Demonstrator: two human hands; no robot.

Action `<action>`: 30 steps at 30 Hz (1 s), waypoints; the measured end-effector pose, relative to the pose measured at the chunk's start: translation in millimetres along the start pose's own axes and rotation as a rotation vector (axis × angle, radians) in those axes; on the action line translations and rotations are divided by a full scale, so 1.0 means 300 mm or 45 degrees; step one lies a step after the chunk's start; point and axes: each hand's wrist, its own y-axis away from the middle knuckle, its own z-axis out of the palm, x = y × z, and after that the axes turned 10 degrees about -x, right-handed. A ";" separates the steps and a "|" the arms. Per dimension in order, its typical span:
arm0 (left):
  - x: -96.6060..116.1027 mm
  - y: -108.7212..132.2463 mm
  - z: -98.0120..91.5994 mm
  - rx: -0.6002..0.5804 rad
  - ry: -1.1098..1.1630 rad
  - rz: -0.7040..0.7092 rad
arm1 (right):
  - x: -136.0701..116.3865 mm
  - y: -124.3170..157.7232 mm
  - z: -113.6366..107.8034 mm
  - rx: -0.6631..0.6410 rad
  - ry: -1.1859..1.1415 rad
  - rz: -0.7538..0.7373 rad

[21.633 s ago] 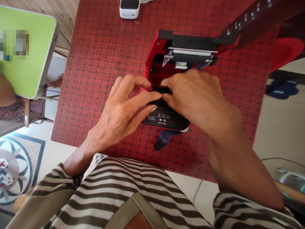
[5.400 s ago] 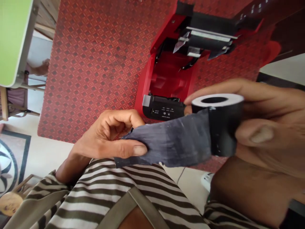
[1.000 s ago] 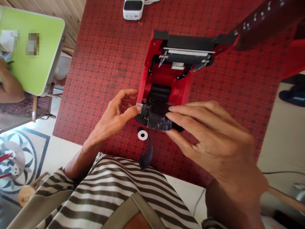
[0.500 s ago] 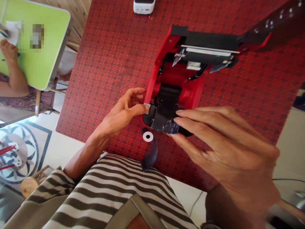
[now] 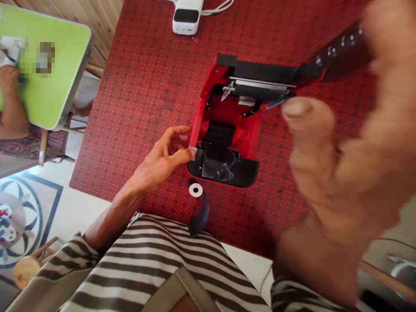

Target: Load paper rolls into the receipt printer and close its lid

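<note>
A red and black machine [image 5: 255,134] that looks like a label printer stands on the table with its cover [image 5: 344,56] swung up. Dark film [image 5: 219,158] with a creased, cracked end runs from inside it over the black front lip. My left hand [image 5: 162,160] steadies its left front side, thumb pressed on a small grey tab [image 5: 193,153], fingers curled along the side. Blurred and close to the camera, my right hand [image 5: 351,156] is raised beside the cover, thumb and fingers apart, with nothing seen in it. A small white-ended roll [image 5: 195,190] with a loose dark strip [image 5: 199,216] lies before the machine.
A white device [image 5: 186,17] with cables stands at the table's far side. The red patterned table [image 5: 136,78] meets my striped shirt in front. At the left, another person's arm [image 5: 14,104] rests by a green table [image 5: 68,47]. A stool [image 5: 27,272] stands lower left.
My right hand has let go of the dark film and risen toward the open cover. My left thumb stays on the tab. The whole view has shifted slightly.
</note>
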 end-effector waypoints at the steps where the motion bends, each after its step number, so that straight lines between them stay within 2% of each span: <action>1: 0.000 0.001 0.000 -0.002 0.000 0.001 | 0.001 -0.022 0.007 0.054 0.079 -0.016; 3: 0.002 0.003 0.002 -0.004 -0.006 -0.001 | -0.016 -0.045 0.018 0.154 0.166 0.035; 5: 0.006 0.006 0.004 0.001 -0.011 0.006 | -0.048 -0.034 0.021 0.167 0.136 0.076; 11: 0.007 0.007 0.003 0.012 0.001 0.027 | -0.121 0.080 0.033 0.188 -0.103 0.139; 15: -0.008 0.002 0.001 0.033 0.062 0.065 | -0.127 0.121 0.056 0.155 -0.126 0.112; 20: -0.005 -0.028 0.030 0.153 0.014 0.136 | -0.127 0.154 0.086 0.117 -0.183 0.091; 25: 0.006 -0.075 0.047 0.112 -0.010 0.162 | -0.124 0.170 0.113 0.102 -0.168 0.099; 30: 0.006 -0.083 0.041 0.090 0.001 0.140 | -0.121 0.171 0.111 0.103 -0.160 0.090</action>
